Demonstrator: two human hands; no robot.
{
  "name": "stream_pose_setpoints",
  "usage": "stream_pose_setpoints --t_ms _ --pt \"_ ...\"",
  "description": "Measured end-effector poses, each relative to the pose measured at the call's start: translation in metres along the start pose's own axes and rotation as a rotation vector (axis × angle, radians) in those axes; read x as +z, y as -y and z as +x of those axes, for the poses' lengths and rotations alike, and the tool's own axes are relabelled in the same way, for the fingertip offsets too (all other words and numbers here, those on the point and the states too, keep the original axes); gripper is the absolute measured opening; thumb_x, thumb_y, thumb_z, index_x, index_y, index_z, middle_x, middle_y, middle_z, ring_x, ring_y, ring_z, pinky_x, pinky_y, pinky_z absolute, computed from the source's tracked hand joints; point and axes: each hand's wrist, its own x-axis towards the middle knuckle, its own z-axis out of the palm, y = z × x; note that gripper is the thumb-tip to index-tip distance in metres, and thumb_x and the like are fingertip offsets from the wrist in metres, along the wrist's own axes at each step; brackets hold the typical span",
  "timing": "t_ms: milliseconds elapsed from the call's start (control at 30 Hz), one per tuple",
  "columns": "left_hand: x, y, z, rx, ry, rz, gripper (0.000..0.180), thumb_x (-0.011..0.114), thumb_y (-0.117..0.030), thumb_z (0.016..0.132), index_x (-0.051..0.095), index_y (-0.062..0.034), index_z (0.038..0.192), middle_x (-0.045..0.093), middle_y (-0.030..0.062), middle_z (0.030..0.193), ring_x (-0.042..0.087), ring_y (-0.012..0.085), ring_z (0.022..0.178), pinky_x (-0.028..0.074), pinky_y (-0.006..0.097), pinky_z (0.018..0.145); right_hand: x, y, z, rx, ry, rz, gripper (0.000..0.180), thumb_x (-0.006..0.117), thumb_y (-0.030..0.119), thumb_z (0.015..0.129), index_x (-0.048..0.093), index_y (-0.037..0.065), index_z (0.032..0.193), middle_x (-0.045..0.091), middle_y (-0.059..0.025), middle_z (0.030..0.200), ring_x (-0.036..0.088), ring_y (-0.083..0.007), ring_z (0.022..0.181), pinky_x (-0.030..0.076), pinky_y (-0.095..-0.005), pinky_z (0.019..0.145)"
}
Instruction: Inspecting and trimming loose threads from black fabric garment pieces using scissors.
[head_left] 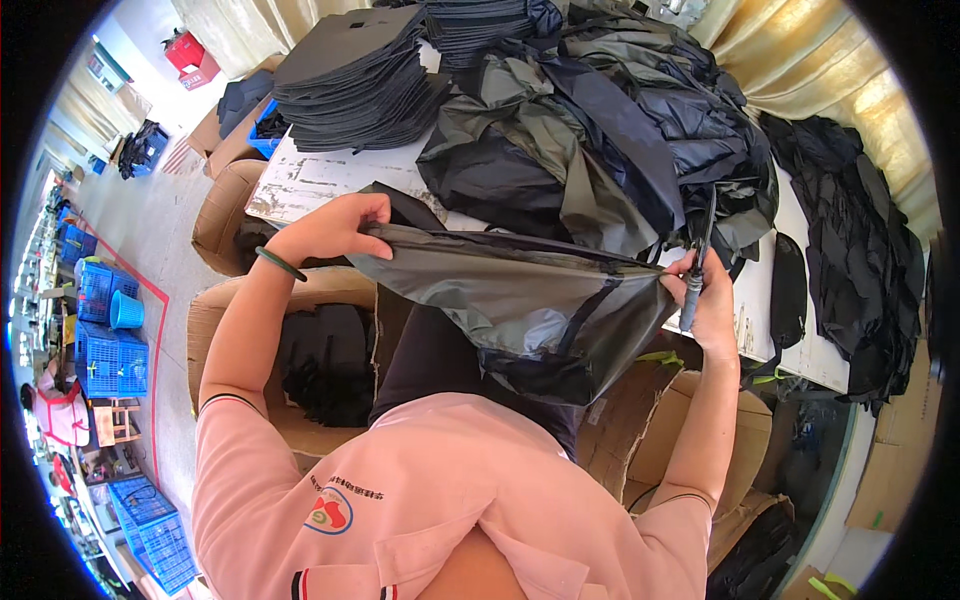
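Note:
A dark olive-grey, sheer-looking fabric piece (440, 285) with black edging is stretched between my hands, its lower part hanging over my lap at the table's front edge. My left hand (335, 230) pinches its upper left corner between thumb and fingers. At the other end my right hand (712, 305) grips the upper right corner. That same hand also holds scissors (691, 297) with grey handles, their dark blades pointing away from me; the fingers partly cover them. Just beyond the stretched piece lies a heap of black and olive fabric (500, 150).
The worn white table (315, 180) bears a tall stack of dark flat panels (350, 85) at the back left. Open cardboard boxes (225, 310) stand below the table's front edge. Black pieces (850, 230) drape at the right. Blue crates (112, 362) stand across the floor at left.

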Motion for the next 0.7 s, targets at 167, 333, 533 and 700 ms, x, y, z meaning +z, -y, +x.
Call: stream_pose_setpoints --t_ms 167,333,533,700 --pt "0.008 0.011 0.014 0.006 0.021 -0.066 0.038 0.082 -0.017 0.071 0.047 -0.0051 0.078 0.047 -0.0024 0.069 0.04 0.0086 0.068 0.036 0.027 0.06 -0.005 -0.03 -0.005 -0.076 -0.009 -0.207 0.019 0.067 -0.002 0.076 0.053 0.002 0.089 0.058 -0.0026 0.076 0.051 -0.0111 0.07 0.043 -0.0252 0.066" --pt "0.014 0.014 0.007 0.061 -0.002 -0.212 0.033 0.08 -0.014 0.072 0.048 -0.0057 0.078 0.048 -0.005 0.07 0.041 0.0062 0.069 0.035 0.025 0.061 0.005 -0.025 0.003 0.079 -0.093 -0.342 0.02 0.068 0.001 0.078 0.054 0.001 0.093 0.065 -0.0085 0.084 0.059 -0.0158 0.076 0.047 -0.0286 0.072" --pt "0.029 -0.005 0.001 0.062 0.016 -0.441 0.027 0.076 -0.009 0.076 0.049 -0.0064 0.079 0.047 -0.0068 0.071 0.041 0.0035 0.069 0.034 0.022 0.061 0.066 0.032 0.015 -0.224 0.103 -0.341 0.039 0.083 0.008 0.065 0.054 0.002 0.09 0.062 -0.0078 0.076 0.062 -0.0204 0.069 0.049 -0.0315 0.066" --pt "0.029 -0.012 -0.002 0.09 -0.051 -0.417 0.027 0.076 -0.007 0.076 0.049 -0.0061 0.079 0.047 -0.0074 0.07 0.041 0.0035 0.067 0.035 0.023 0.058 0.118 0.056 0.023 -0.382 0.298 -0.512 0.038 0.081 0.014 0.065 0.055 0.003 0.091 0.064 -0.0083 0.077 0.064 -0.0306 0.072 0.05 -0.036 0.067"
